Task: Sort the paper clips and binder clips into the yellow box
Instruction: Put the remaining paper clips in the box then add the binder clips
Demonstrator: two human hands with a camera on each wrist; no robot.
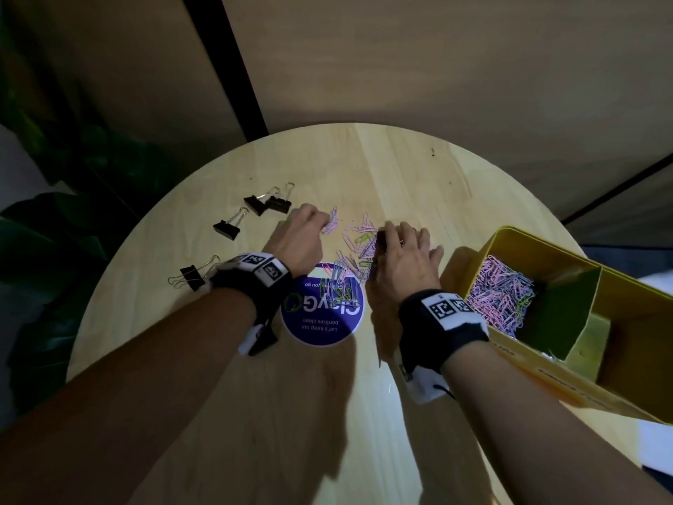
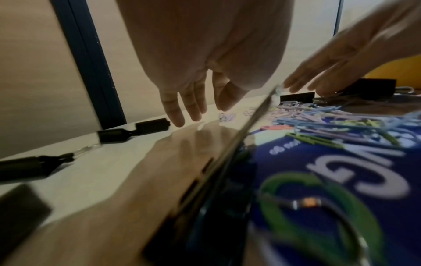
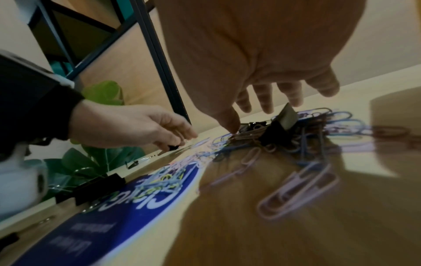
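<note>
Pastel paper clips [image 1: 355, 249] lie scattered mid-table, some on a blue round sticker [image 1: 320, 324]. My left hand [image 1: 320, 222] hovers at the pile's left edge, its fingers [image 2: 196, 106] hanging relaxed just above the table and holding nothing. My right hand [image 1: 397, 231] is spread over the pile's right side, and its thumb [image 3: 230, 122] touches clips beside a black binder clip [image 3: 280, 126]. Three more black binder clips [image 1: 226, 227] [image 1: 267, 204] [image 1: 193, 278] lie at the left. The yellow box [image 1: 546, 246] stands at the right, with many paper clips [image 1: 499, 289] in its near-left compartment.
The round wooden table [image 1: 418, 169] ends close behind the clips and near the box's right side. A leafy plant [image 1: 73, 213] stands off the left edge. Wood wall panels rise behind. The box's right compartment [image 1: 637, 340] looks empty.
</note>
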